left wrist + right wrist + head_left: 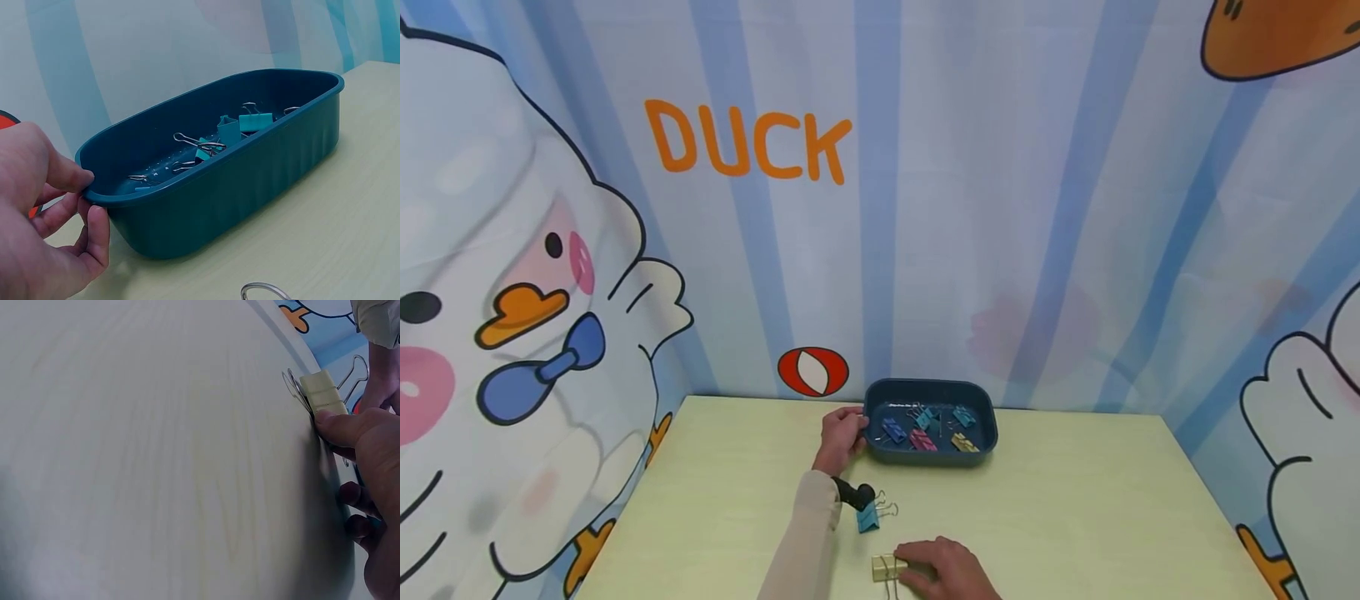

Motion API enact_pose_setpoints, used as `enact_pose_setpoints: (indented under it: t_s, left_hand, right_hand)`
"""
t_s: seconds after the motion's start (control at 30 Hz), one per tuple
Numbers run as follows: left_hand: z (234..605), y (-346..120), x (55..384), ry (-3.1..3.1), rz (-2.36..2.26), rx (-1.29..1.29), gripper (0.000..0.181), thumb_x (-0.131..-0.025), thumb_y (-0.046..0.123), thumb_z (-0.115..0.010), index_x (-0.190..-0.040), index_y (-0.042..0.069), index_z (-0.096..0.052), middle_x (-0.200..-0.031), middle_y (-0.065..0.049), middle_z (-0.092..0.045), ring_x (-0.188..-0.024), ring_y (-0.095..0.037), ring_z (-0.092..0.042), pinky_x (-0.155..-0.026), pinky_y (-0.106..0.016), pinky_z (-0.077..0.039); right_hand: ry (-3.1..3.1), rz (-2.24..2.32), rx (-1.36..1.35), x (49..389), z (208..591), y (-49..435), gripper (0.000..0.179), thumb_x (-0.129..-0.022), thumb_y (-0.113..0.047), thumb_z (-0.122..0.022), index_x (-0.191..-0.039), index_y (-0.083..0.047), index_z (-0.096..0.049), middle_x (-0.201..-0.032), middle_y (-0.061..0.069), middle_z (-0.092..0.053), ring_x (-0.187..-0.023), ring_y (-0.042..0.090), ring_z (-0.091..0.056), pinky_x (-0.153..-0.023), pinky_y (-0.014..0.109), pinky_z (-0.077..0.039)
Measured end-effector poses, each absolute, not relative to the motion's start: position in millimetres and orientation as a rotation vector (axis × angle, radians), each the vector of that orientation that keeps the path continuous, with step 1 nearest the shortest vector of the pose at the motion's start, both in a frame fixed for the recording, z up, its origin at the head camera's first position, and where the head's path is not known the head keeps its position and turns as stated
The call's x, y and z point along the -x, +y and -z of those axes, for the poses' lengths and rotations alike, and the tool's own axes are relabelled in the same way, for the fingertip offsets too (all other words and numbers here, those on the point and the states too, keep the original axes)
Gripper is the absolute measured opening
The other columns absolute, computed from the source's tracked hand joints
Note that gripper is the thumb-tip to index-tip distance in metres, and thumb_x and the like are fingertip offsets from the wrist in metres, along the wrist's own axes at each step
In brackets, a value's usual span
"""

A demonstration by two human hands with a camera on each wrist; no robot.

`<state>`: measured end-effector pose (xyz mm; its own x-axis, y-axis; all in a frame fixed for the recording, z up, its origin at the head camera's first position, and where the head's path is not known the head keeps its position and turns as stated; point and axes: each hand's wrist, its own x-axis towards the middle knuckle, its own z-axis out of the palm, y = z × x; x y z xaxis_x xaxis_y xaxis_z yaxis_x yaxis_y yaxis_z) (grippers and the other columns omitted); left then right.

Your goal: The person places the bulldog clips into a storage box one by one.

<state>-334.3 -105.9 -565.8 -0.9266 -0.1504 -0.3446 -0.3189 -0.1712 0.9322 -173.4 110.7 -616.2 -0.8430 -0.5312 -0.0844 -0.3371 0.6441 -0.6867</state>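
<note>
My left hand (841, 439) pinches the left end rim of a dark blue-green plastic bin (932, 458), thumb inside and fingers outside. Inside the bin lie several binder clips: a blue clip (893, 430), a pink clip (922, 440), a yellow clip (964, 442) and teal clips (255, 122). Near the front of the table, my right hand (951, 567) grips a large yellow binder clip (883, 568) between thumb and fingers; its wire handles stick out, as the right wrist view shows. A large teal binder clip (868, 517) stands on the table between the two hands.
The pale wooden table (1075, 500) reaches back to a striped curtain (955, 208) printed with ducks, right behind the bin. A black wrist strap with a camera (859, 496) sits on the left wrist, close by the teal clip.
</note>
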Motion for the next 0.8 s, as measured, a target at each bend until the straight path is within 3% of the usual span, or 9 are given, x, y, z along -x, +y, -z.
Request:
enact_pose_setpoints:
  t_s: [0.2,0.4,0.63,0.8]
  left_hand:
    - [565,-106,334,1.947,-2.242,0.562,0.036,-0.098,0.003,-0.06,-0.132,-0.004,-0.064,-0.105,-0.021,-0.068,-0.072,-0.02,-0.054,-0.062,-0.028,-0.046]
    - [567,-106,335,1.956,-2.236,0.566,0.035,-0.098,0.003,-0.06,-0.132,-0.004,-0.064,-0.103,-0.021,-0.068,-0.07,-0.02,-0.053,-0.061,-0.029,-0.045]
    - [568,-107,335,1.951,-2.241,0.566,0.034,-0.098,0.003,-0.06,-0.131,-0.004,-0.064,-0.101,-0.021,-0.067,-0.068,-0.019,-0.052,-0.06,-0.029,-0.044]
    - [567,-106,335,1.943,-2.24,0.57,0.036,-0.098,0.004,-0.06,-0.133,-0.004,-0.064,-0.103,-0.021,-0.066,-0.067,-0.018,-0.051,-0.061,-0.028,-0.045]
  right_hand:
    - [2.561,1.026,0.746,170,618,114,0.036,-0.098,-0.044,-0.068,-0.124,-0.021,-0.078,-0.119,-0.011,-0.073,-0.103,0.004,-0.066,-0.085,0.032,-0.052]
    - [2.536,1.106,0.752,162,620,117,0.039,-0.099,-0.045,-0.067,-0.12,-0.015,-0.079,-0.116,-0.009,-0.075,-0.106,0.008,-0.069,-0.091,0.037,-0.056]
    - [2.571,1.103,0.901,157,624,124,0.038,-0.1,-0.041,-0.067,-0.121,-0.012,-0.079,-0.116,-0.007,-0.075,-0.106,0.007,-0.07,-0.089,0.034,-0.057]
    - [2.553,1.152,0.847,154,619,126,0.037,-0.1,-0.041,-0.067,-0.121,-0.013,-0.079,-0.117,-0.007,-0.075,-0.105,0.008,-0.07,-0.089,0.035,-0.057]
